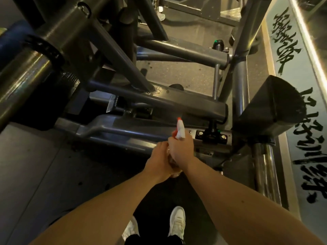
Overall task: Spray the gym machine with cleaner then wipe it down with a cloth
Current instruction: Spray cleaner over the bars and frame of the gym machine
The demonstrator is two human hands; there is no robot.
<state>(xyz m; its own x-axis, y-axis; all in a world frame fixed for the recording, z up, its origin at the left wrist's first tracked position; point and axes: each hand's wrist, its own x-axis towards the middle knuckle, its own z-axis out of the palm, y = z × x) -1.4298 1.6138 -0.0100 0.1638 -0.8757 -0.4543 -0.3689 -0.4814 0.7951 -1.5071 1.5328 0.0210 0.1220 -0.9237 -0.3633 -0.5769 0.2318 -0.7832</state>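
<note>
The person stands over the low end of the gym machine [177, 105] with a spray bottle [180, 129] held out in both hands. Its red-and-white head is aimed down and forward at the dark crossbar of the frame. The right hand [181, 150] is wrapped round the neck, where a finger can work the trigger. The left hand [157, 161] is cupped round the clear body from the side, most likely to steady the aim. Both hands are grasping the bottle, and neither is free for wiping.

Wet droplets [155, 90] bead on the bar where a slanted strut meets it, and a few spots lie on the speckled floor [177, 71] beyond. I'd judge the spraying to be partly done and the wiping not yet begun. I can see no cloth anywhere.

A black angled pad [269, 110] juts out at the right edge of the frame, close beside the bottle. A thick chrome weight sleeve [21, 71] crosses the left side. Tubes criss-cross between them, so the lower rails will be awkward to reach. A pale banner with brushed black characters [283, 43] runs along the floor on the far right. The person's white shoes [177, 221] stand just short of the base.
</note>
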